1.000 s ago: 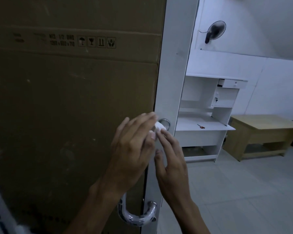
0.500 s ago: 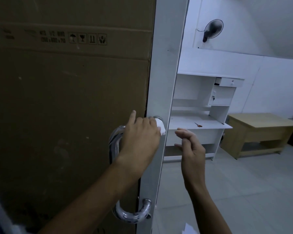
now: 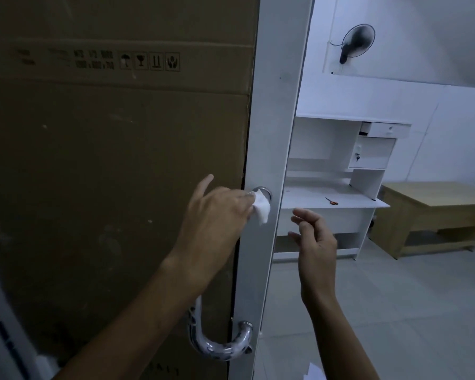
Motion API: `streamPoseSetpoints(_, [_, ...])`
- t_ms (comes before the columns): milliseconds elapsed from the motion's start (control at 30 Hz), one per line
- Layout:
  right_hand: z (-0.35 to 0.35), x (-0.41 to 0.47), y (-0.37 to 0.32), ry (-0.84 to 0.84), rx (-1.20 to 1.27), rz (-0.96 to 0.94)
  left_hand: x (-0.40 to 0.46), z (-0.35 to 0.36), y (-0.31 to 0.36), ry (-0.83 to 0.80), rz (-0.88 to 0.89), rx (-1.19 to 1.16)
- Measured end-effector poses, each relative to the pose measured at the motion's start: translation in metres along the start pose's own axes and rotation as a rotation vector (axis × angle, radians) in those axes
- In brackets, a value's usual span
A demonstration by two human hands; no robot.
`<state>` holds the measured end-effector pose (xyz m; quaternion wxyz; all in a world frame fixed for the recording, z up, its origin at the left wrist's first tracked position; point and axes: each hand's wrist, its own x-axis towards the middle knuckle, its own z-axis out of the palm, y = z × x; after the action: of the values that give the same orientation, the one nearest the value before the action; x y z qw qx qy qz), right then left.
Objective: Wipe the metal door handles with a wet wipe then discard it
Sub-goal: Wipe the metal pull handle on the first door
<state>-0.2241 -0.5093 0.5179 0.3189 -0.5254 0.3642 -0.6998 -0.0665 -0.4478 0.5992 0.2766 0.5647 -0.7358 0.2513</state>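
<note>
The left hand [image 3: 217, 215] pinches the wet wipe [image 3: 261, 208] in its grip against the upper mount of the metal door handle [image 3: 220, 346]. The right hand [image 3: 313, 239] hovers nearby, grip released, fingers loosely curled.

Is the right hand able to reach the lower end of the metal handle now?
Probably yes: the right hand is empty, and nothing lies between it and the handle's lower end.

Curved chrome door handle [image 3: 217, 349] on white door edge, vert.; white wet wipe [image 3: 261, 209], crumpled, pressed against its upper mount.
</note>
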Motion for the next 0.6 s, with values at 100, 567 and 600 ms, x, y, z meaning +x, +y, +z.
streamPoseSetpoints(100, [0.006,-0.001,0.004,-0.043,-0.02,-0.008,-0.01,-0.001,-0.005,0.03,0.031,-0.062])
streamPoseSetpoints(567, [0.009,0.011,-0.003,-0.009,-0.004,0.013,0.037,0.035,0.049,-0.144,-0.033,0.294])
streamPoseSetpoints(600, [0.008,0.012,-0.005,-0.006,-0.002,0.011,0.038,0.036,0.05,-0.134,-0.025,0.293])
